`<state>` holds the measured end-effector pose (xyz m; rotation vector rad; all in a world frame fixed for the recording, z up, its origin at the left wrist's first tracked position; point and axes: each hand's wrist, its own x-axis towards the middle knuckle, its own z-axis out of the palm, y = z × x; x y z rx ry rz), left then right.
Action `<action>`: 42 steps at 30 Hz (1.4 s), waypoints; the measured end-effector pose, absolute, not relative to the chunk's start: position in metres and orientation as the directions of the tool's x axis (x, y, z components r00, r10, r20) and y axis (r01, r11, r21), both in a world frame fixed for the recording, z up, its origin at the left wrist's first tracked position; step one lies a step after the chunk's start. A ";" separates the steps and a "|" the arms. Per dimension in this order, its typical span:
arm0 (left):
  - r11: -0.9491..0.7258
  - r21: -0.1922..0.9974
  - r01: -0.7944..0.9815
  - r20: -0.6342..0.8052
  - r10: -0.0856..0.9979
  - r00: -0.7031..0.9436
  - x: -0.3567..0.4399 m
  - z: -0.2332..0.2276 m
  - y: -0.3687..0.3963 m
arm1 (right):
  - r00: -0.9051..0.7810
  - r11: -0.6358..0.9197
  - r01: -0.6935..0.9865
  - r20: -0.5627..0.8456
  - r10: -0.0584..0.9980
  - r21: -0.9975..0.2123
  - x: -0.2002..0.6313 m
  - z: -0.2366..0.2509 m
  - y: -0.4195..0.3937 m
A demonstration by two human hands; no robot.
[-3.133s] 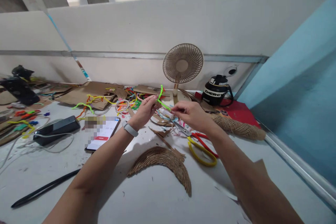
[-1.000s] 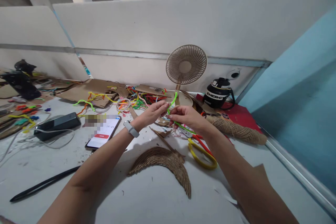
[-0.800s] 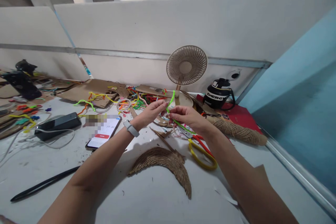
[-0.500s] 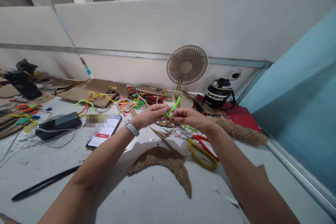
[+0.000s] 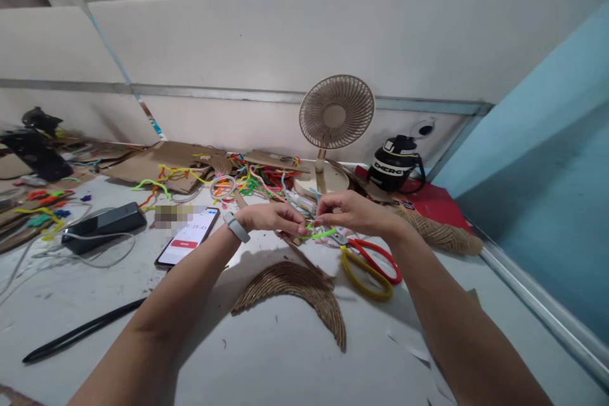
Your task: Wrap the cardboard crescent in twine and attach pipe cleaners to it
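Note:
Both hands meet over the middle of the table around a bright green pipe cleaner (image 5: 324, 234). My left hand (image 5: 281, 219), with a grey band on its wrist, pinches it near one end. My right hand (image 5: 346, 210) has its fingers curled together at the same end, the fingertips close to the left ones; its exact grip is partly hidden. From there the strand runs rightward below the right hand. Just beyond lie scissors (image 5: 366, 274) with one red and one yellow handle. Nearer to me rests a crescent-shaped piece of ridged brown cardboard (image 5: 290, 282).
A phone (image 5: 190, 238) and a black box-shaped device (image 5: 104, 227) with a white cable lie left. Behind are loose pipe cleaners (image 5: 259, 181), a tape roll (image 5: 222, 188) and a fan (image 5: 337, 113). A black jug (image 5: 392, 165) and a patterned brown roll (image 5: 435, 233) are at right.
The green pipe cleaner has swung from pointing up to lying nearly level toward the right. My left hand has lowered slightly and my right hand has turned above the strand.

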<state>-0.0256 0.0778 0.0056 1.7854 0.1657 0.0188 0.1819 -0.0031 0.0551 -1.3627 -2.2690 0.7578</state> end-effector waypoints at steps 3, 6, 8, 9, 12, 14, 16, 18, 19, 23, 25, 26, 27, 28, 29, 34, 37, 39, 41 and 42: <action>-0.246 0.959 0.141 -0.119 0.102 0.988 -0.024 0.008 0.075 | -0.478 0.399 0.687 0.036 0.878 -0.607 0.182 0.055 -0.003; -0.255 0.961 0.110 -0.051 0.230 0.972 -0.022 0.006 0.078 | -0.426 0.382 0.700 0.077 0.902 -0.603 0.188 0.055 -0.002; -0.215 0.976 0.034 0.057 0.402 0.914 -0.020 0.003 0.082 | -0.353 0.352 0.708 0.125 0.927 -0.612 0.194 0.055 -0.001; -0.187 0.982 -0.002 0.092 0.474 0.876 -0.019 0.002 0.084 | -0.320 0.338 0.708 0.144 0.936 -0.620 0.197 0.056 -0.001; -0.159 0.986 -0.044 0.121 0.521 0.845 -0.017 0.002 0.085 | -0.272 0.330 0.700 0.191 0.943 -0.633 0.203 0.058 -0.001; -0.211 0.976 -0.054 0.148 0.462 0.874 -0.016 0.004 0.082 | -0.270 0.345 0.700 0.215 0.938 -0.625 0.204 0.059 -0.002; -0.271 0.960 -0.065 0.177 0.414 0.893 -0.015 0.008 0.078 | -0.271 0.357 0.709 0.233 0.934 -0.608 0.204 0.059 -0.002; -0.298 0.952 -0.068 0.188 0.395 0.899 -0.014 0.010 0.074 | -0.273 0.368 0.722 0.247 0.930 -0.586 0.204 0.059 -0.003; -0.302 0.951 -0.068 0.189 0.395 0.899 -0.014 0.011 0.073 | -0.276 0.377 0.730 0.259 0.926 -0.571 0.204 0.059 -0.003; -0.323 0.946 -0.033 0.174 0.418 0.892 -0.011 0.011 0.072 | -0.292 0.411 0.773 0.304 0.907 -0.483 0.203 0.060 -0.004; -0.373 0.927 0.031 0.145 0.434 0.889 -0.011 0.011 0.070 | -0.311 0.425 0.799 0.312 0.898 -0.426 0.201 0.061 -0.005; -0.417 0.906 0.068 0.135 0.437 0.889 -0.011 0.011 0.070 | -0.324 0.432 0.812 0.312 0.893 -0.393 0.200 0.062 -0.005; -0.470 0.877 0.100 0.131 0.435 0.891 -0.011 0.011 0.069 | -0.340 0.440 0.824 0.309 0.888 -0.358 0.198 0.062 -0.006; -0.528 0.840 0.124 0.137 0.427 0.894 -0.012 0.011 0.069 | -0.356 0.447 0.834 0.304 0.884 -0.324 0.197 0.062 -0.007; -0.584 0.800 0.138 0.149 0.416 0.897 -0.012 0.011 0.068 | -0.368 0.453 0.842 0.303 0.879 -0.292 0.195 0.063 -0.007; -0.733 0.658 0.172 0.194 0.385 0.902 -0.013 0.007 0.071 | -0.409 0.470 0.866 0.298 0.863 -0.171 0.182 0.063 -0.013; -0.747 0.628 0.218 0.196 0.424 0.884 -0.011 0.003 0.074 | -0.402 0.448 0.885 0.279 0.872 -0.126 0.179 0.061 -0.013; -0.718 0.662 0.215 0.203 0.448 0.871 -0.010 0.002 0.075 | -0.368 0.419 0.899 0.300 0.880 -0.125 0.181 0.059 -0.012; -0.672 0.715 0.191 0.203 0.462 0.863 -0.010 0.002 0.075 | -0.345 0.403 0.906 0.328 0.879 -0.128 0.185 0.057 -0.009; -0.650 0.739 0.179 0.200 0.465 0.862 -0.009 0.001 0.075 | -0.342 0.402 0.907 0.338 0.877 -0.125 0.187 0.057 -0.008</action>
